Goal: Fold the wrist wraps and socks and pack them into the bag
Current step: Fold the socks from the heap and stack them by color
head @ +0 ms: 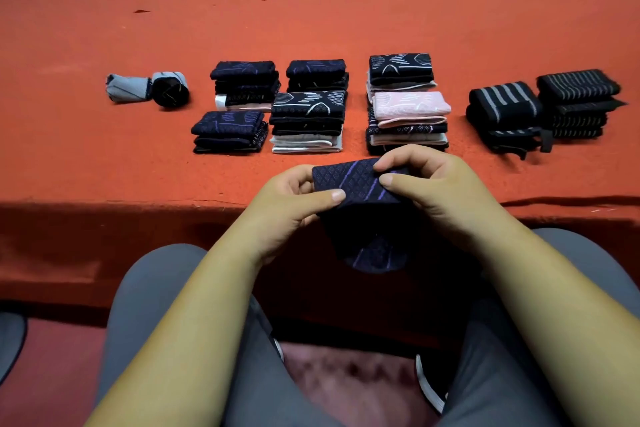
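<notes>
Grey-trousered knees flank the left hand and right hand, both pinching a half-folded dark sock. Beyond the sock, folded sock stacks and wrist wraps sit on the worktop. Folding seems nearly finished; packing remains, no bag identifiable.

no words, brands or numbers can be read anywhere. the folded socks across the middle and the sock at centre show only woven lines and diamonds.
</notes>
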